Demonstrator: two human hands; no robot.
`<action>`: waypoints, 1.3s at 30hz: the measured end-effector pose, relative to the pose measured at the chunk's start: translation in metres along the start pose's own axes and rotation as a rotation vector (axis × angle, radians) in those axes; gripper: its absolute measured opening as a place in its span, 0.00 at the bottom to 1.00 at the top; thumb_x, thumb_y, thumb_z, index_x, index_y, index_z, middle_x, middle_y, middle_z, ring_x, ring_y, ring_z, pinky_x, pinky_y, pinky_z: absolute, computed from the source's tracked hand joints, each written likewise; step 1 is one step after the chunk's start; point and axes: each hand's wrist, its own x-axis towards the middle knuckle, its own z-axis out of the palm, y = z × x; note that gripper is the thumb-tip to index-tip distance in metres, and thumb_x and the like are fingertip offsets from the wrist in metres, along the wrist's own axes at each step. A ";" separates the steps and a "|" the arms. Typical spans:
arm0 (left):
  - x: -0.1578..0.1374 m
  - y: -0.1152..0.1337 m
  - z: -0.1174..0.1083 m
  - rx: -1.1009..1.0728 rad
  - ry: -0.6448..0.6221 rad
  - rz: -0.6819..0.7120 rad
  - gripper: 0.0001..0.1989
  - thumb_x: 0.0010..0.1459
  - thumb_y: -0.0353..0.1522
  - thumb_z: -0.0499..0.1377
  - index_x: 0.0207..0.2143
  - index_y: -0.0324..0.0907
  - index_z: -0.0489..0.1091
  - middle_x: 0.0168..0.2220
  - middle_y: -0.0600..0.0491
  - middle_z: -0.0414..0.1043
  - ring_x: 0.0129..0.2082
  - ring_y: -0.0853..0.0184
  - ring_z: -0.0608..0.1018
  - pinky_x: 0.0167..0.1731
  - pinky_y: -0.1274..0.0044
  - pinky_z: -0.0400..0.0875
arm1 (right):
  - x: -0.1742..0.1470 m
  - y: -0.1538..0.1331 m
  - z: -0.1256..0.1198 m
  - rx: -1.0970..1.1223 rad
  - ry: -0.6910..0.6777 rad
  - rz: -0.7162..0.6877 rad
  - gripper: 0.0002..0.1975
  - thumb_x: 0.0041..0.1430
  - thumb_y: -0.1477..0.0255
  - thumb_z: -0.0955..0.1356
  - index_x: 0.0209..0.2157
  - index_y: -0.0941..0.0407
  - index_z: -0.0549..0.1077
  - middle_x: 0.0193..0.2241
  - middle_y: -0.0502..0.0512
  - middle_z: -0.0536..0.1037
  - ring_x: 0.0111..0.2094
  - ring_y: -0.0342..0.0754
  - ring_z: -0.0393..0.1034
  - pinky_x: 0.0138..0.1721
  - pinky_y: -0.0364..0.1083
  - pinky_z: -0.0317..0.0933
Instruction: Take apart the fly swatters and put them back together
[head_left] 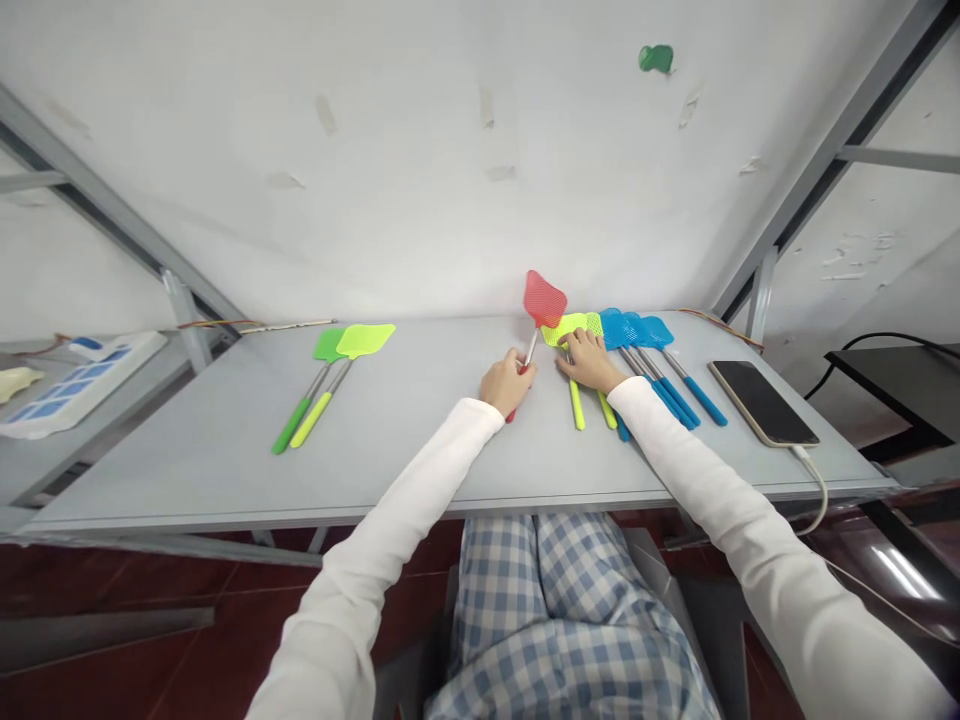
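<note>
My left hand (507, 384) is closed around the red handle of a red fly swatter (545, 298), whose head tilts up near the wall. Its mesh head slightly overlaps the nearest yellow one. On the yellow fly swatters (576, 405) to its right lies my right hand (590, 360), fingers apart, touching them just below their heads. Several blue fly swatters (676, 390) fan out beside these, heads overlapping; my right hand and sleeve cover part of them. Farther left, a green fly swatter (292, 425) lies next to another yellow fly swatter (315, 415), heads overlapping.
A phone (763, 402) with a white cable plugged in lies at the right of the grey table (202, 450). Metal frame bars slope up at both sides. A white and blue plastic item (82, 385) sits on the surface at far left. The wall rises behind.
</note>
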 end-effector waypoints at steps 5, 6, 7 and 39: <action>-0.003 0.013 0.007 0.300 0.020 -0.004 0.12 0.60 0.40 0.50 0.35 0.44 0.69 0.39 0.46 0.77 0.43 0.58 0.77 0.40 0.71 0.66 | 0.002 0.011 0.000 -0.012 -0.003 0.076 0.18 0.54 0.73 0.61 0.47 0.61 0.67 0.46 0.68 0.69 0.47 0.62 0.59 0.45 0.55 0.51; -0.003 0.016 0.009 0.333 0.005 -0.007 0.14 0.61 0.40 0.49 0.35 0.43 0.70 0.40 0.45 0.77 0.44 0.57 0.77 0.40 0.70 0.66 | 0.002 0.014 0.000 -0.016 0.010 0.090 0.18 0.53 0.75 0.61 0.47 0.62 0.66 0.46 0.68 0.69 0.47 0.62 0.59 0.45 0.55 0.51; -0.002 0.019 0.012 0.368 -0.013 -0.010 0.17 0.62 0.40 0.47 0.36 0.42 0.72 0.42 0.43 0.76 0.45 0.56 0.77 0.41 0.69 0.66 | 0.002 0.016 0.000 -0.019 0.025 0.103 0.18 0.52 0.76 0.61 0.47 0.62 0.66 0.45 0.68 0.68 0.47 0.62 0.59 0.45 0.55 0.51; 0.010 -0.009 -0.011 0.329 -0.214 0.503 0.16 0.62 0.41 0.49 0.47 0.49 0.70 0.42 0.55 0.73 0.35 0.70 0.73 0.35 0.78 0.64 | -0.001 0.007 0.000 0.064 0.040 -0.096 0.15 0.60 0.71 0.59 0.47 0.58 0.68 0.43 0.63 0.76 0.45 0.56 0.69 0.46 0.53 0.55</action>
